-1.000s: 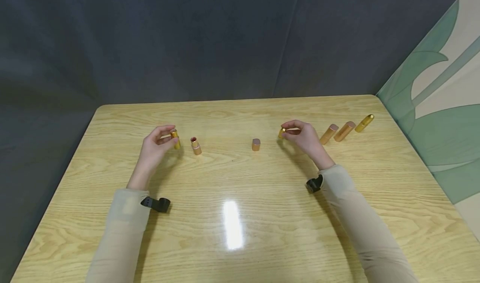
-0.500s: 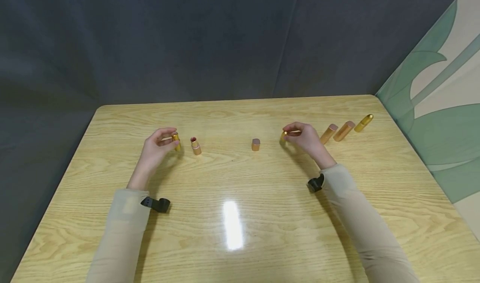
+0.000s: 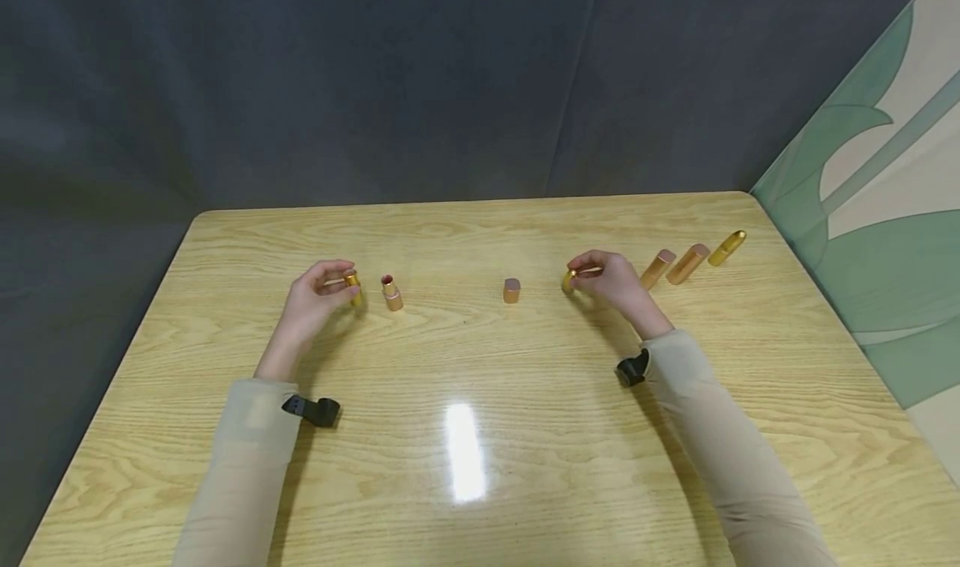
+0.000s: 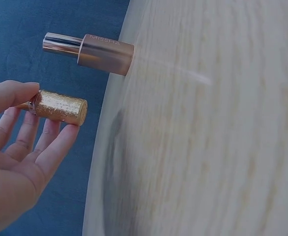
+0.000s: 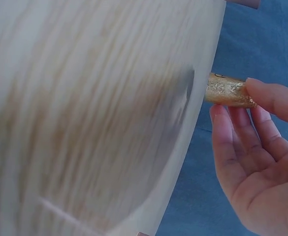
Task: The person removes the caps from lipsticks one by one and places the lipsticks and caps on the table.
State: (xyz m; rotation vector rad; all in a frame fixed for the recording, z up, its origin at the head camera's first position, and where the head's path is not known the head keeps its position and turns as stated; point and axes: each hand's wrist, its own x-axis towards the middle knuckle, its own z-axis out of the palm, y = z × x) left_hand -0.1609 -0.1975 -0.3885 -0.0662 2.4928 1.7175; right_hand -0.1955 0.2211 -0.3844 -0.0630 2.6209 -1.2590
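My left hand (image 3: 313, 293) pinches a gold lipstick tube (image 3: 356, 295) by its upper end, thumb on one side and fingers on the other. In the left wrist view the textured lipstick tube (image 4: 60, 107) has its base slightly off the tabletop. To its right stands an uncapped rose-gold lipstick (image 3: 393, 298), marked "MISSHA", with its inner sleeve showing. On the other side, my right hand (image 3: 611, 282) holds a gold lipstick cap (image 3: 567, 283) between thumb and fingers. The cap (image 5: 225, 91) appears to touch the table in the right wrist view.
A rose-gold cap (image 3: 512, 291) stands between the hands. Beyond my right hand are two rose-gold lipsticks (image 3: 658, 268) (image 3: 688, 264) and a gold lipstick (image 3: 727, 248), all upright. A dark curtain (image 3: 390, 83) hangs behind the wooden table (image 3: 465, 358).
Both hands have lowered slightly, bringing the gold lipstick tube and the gold cap down toward the tabletop. The standing lipsticks and the rose-gold cap have stayed in place.
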